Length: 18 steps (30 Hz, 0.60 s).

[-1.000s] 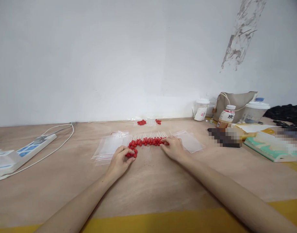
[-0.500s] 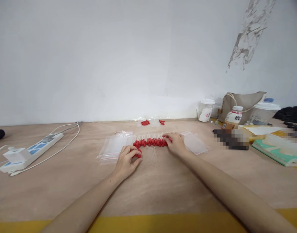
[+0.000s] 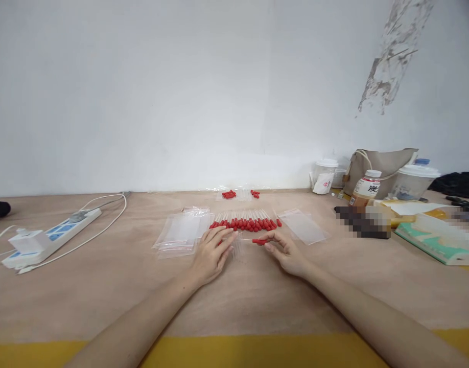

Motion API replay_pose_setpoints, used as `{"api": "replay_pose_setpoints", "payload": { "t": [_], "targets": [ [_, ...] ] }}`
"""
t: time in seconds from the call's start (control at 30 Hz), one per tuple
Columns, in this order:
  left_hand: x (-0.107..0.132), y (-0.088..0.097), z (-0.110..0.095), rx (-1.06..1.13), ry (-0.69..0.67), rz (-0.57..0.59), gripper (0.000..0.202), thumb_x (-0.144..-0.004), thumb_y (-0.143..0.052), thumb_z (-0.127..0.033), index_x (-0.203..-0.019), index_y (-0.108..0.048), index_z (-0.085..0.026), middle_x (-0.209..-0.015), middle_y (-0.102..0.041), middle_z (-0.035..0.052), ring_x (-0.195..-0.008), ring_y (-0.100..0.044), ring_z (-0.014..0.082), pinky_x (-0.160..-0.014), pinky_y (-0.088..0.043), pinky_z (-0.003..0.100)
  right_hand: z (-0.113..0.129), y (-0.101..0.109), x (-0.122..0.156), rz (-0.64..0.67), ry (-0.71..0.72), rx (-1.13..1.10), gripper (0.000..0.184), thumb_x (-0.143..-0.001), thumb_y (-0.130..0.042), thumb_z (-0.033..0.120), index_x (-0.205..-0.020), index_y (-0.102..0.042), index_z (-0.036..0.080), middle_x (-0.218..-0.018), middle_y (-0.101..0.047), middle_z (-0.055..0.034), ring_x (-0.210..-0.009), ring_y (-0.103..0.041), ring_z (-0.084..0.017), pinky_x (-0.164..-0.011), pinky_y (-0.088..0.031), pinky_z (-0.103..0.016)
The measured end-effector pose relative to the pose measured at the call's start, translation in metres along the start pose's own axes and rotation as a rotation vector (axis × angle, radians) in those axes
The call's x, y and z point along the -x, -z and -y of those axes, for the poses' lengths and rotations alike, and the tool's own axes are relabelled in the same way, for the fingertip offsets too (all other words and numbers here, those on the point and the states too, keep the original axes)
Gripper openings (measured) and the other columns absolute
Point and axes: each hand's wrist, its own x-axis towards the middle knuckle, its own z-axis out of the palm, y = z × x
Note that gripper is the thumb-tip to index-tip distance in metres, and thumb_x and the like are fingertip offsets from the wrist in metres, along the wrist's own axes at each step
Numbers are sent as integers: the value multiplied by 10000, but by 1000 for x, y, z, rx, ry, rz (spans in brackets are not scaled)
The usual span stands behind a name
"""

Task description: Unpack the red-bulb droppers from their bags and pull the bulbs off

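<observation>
A row of clear droppers with red bulbs (image 3: 248,223) lies on the brown table. My right hand (image 3: 286,250) pinches one red-bulbed dropper (image 3: 253,240) by its bulb, held crosswise just in front of the row. My left hand (image 3: 211,253) has its fingers bent around the clear tip end of that dropper, with a little red showing under them. A stack of clear plastic bags (image 3: 181,231) lies left of my left hand, and one more clear bag (image 3: 303,226) lies right of the row.
A white power strip (image 3: 50,237) with cable lies at the left. More red-bulbed pieces in bags (image 3: 240,193) sit by the wall. At the right stand cups (image 3: 323,175), a bottle (image 3: 365,187), a beige bag (image 3: 383,163) and a teal book (image 3: 429,237).
Both hands drew back from the row toward me. My right hand lifted one dropper out and my left hand came across to its other end.
</observation>
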Motion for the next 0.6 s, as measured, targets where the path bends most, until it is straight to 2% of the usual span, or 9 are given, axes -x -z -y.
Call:
{"api": "replay_pose_setpoints", "payload": {
  "t": [0.1,0.2,0.27,0.37,0.5,0.6],
  "targets": [
    [1,-3,-4,-50,-32,-1,272,-845,-452,-226,-1103,-537,-209,-980,-624,37,-936,-495,179,-848,-346,371,1,-6,3,20,0,40,189,-830,-442,327,-934,-539,203,-941,-596,-52,-907,-539,-176,-848,-397,-360],
    [4,-7,-6,-81,-20,-16,185,-846,-454,-226,-957,-600,-201,-798,-641,20,-779,-503,155,-765,-342,341,5,-8,6,75,20,138,191,-822,-455,325,-946,-537,205,-947,-601,-48,-906,-532,-182,-853,-367,-379],
    [5,-10,-7,-86,-18,-11,165,-844,-451,-217,-889,-609,-195,-752,-632,16,-750,-495,151,-747,-331,335,9,-10,7,75,72,253,218,-791,-505,344,-960,-536,211,-947,-602,-44,-912,-519,-189,-858,-337,-389],
    [4,-11,-8,-88,-32,-22,148,-836,-461,-214,-866,-604,-191,-731,-626,13,-743,-492,153,-748,-320,338,13,-14,5,-8,157,441,248,-737,-577,381,-912,-546,208,-875,-609,-30,-858,-509,-187,-837,-308,-382],
    [4,-9,-8,-86,-51,-29,146,-830,-463,-202,-864,-604,-191,-725,-627,15,-742,-496,154,-736,-316,334,8,-21,1,-110,258,610,142,-774,-555,311,-865,-570,203,-802,-617,-18,-809,-497,-165,-817,-279,-354],
    [5,-7,-8,-98,-59,-24,159,-822,-455,-170,-846,-610,-198,-710,-627,13,-753,-505,154,-737,-314,338,4,-22,-1,-123,349,722,119,-798,-524,286,-753,-592,199,-710,-609,-10,-762,-479,-154,-831,-255,-358]
  ]
}}
